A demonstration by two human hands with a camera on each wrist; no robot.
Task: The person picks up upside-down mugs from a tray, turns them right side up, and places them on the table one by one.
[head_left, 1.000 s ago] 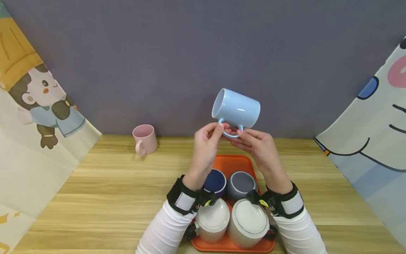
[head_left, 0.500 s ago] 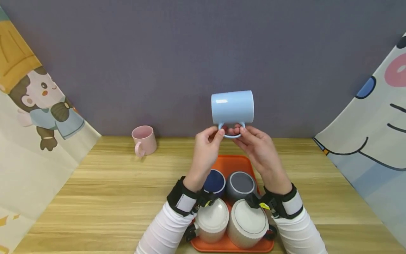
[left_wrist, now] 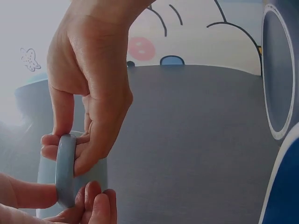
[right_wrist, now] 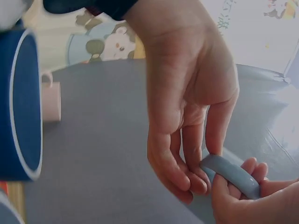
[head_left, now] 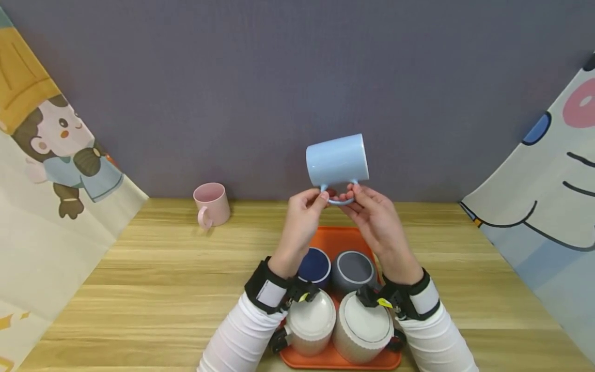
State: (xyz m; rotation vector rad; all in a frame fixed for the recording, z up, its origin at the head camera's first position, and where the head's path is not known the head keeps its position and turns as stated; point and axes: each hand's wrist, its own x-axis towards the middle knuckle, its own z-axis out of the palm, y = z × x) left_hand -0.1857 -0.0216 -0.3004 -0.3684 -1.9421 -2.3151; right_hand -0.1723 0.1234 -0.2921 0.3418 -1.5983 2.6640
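A light blue mug (head_left: 337, 160) is held up on its side in the head view, with its handle underneath. My left hand (head_left: 299, 222) pinches the left end of the handle between thumb and fingers. At the handle's right end, my right hand (head_left: 383, 222) pinches with thumb and fingers. The mug's left end hangs a little lower than its right, and its inside is out of sight. The left wrist view shows the handle (left_wrist: 65, 170) edge-on between the fingers of both hands. Fingers of both hands also meet at the handle (right_wrist: 231, 175) in the right wrist view.
Below my wrists lies an orange tray (head_left: 339, 237). It bears a navy mug (head_left: 315, 266), a grey mug (head_left: 355, 267) and two white, ribbed mugs with black handles, all bottom up. A pink mug (head_left: 212, 205) stands upright at the back left, near the grey backdrop (head_left: 186, 103).
The blue mug has turned in both hands: its opening, visible at the left a second ago, is now hidden, and its left end has dropped. Both hands keep their grip on the handle.
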